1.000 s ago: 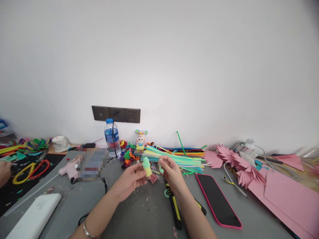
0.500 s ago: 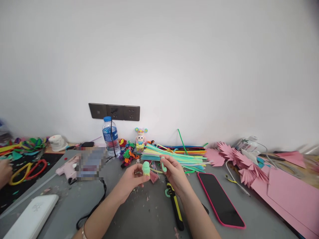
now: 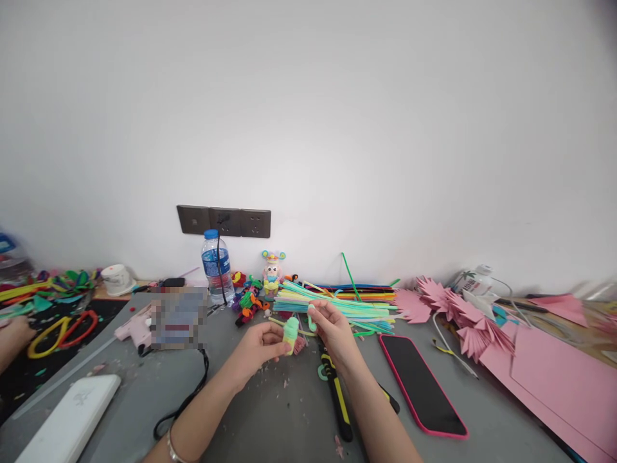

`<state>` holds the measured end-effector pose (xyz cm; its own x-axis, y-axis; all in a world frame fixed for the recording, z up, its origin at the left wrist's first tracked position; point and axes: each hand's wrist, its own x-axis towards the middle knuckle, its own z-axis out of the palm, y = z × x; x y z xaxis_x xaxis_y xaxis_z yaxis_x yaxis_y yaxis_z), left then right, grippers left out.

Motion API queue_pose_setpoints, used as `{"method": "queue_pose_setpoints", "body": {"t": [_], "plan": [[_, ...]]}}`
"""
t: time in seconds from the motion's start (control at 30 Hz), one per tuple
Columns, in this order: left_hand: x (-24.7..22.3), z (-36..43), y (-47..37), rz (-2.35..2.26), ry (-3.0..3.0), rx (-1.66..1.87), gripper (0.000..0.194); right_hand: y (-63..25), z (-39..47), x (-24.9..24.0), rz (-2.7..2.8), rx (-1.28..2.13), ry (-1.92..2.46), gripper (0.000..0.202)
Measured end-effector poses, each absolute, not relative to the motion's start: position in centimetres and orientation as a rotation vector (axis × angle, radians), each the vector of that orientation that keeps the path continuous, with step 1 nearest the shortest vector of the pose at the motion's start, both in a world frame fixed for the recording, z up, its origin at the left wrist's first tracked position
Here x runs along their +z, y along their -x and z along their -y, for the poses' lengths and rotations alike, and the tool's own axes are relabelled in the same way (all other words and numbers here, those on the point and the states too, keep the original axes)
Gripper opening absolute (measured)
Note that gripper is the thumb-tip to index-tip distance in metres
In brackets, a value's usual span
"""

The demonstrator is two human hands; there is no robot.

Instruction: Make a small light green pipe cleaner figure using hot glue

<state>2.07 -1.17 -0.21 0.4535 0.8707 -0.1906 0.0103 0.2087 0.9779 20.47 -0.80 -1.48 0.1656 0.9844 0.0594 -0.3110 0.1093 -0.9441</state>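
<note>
My left hand (image 3: 263, 347) is closed on a small pipe-cleaner figure (image 3: 290, 334), mint green on top and pale yellow below. Opposite it, my right hand (image 3: 333, 331) pinches a short curled mint-green pipe cleaner (image 3: 312, 319). The two pieces are close but apart. Behind my hands lies a bundle of pastel pipe cleaners (image 3: 337, 305). Black-and-yellow pliers (image 3: 337, 395) rest on the grey mat beneath my right forearm, partly hidden by it. A finished-looking toy figure (image 3: 272, 273) with round ears stands near the wall.
To the right are a pink-edged phone (image 3: 424, 386) and folded pink paper (image 3: 482, 328). On the left lie a white power bank (image 3: 72, 418), a pink glue gun (image 3: 137, 328) and scissors (image 3: 62, 334) near another person's hand (image 3: 14, 341). A water bottle (image 3: 216, 267) stands behind.
My left hand has moved slightly right and tilted the pipe-cleaner figure, showing more of its yellow lower part. My right hand still pinches the curled piece. The view has shifted a little.
</note>
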Motion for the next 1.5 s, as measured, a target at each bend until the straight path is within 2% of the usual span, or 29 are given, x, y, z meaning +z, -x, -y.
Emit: {"method": "queue_pose_setpoints", "body": {"t": [0.17,0.53,0.97,1.27,1.5], "plan": [[0.0,1.3,-2.1,-0.949,-1.315,0.674,0.037,-20.6,0.9,-1.1,1.094,1.098,1.014,0.033],[-0.2,0.9,-2.2,-0.968,-1.441,0.696,0.039,-20.8,0.8,-1.7,1.34,1.161,0.977,0.021],[-0.8,0.6,-2.0,-0.982,-1.496,0.772,0.029,-21.0,1.3,-1.2,1.211,1.366,1.051,0.03],[-1.1,0.6,-2.1,-0.957,-1.453,0.849,0.032,-21.3,1.4,-1.3,1.15,1.489,0.988,0.036],[-1.0,0.3,-1.9,-0.951,-1.471,0.909,0.033,-21.5,1.3,-1.6,1.196,1.495,0.963,0.032]]}}
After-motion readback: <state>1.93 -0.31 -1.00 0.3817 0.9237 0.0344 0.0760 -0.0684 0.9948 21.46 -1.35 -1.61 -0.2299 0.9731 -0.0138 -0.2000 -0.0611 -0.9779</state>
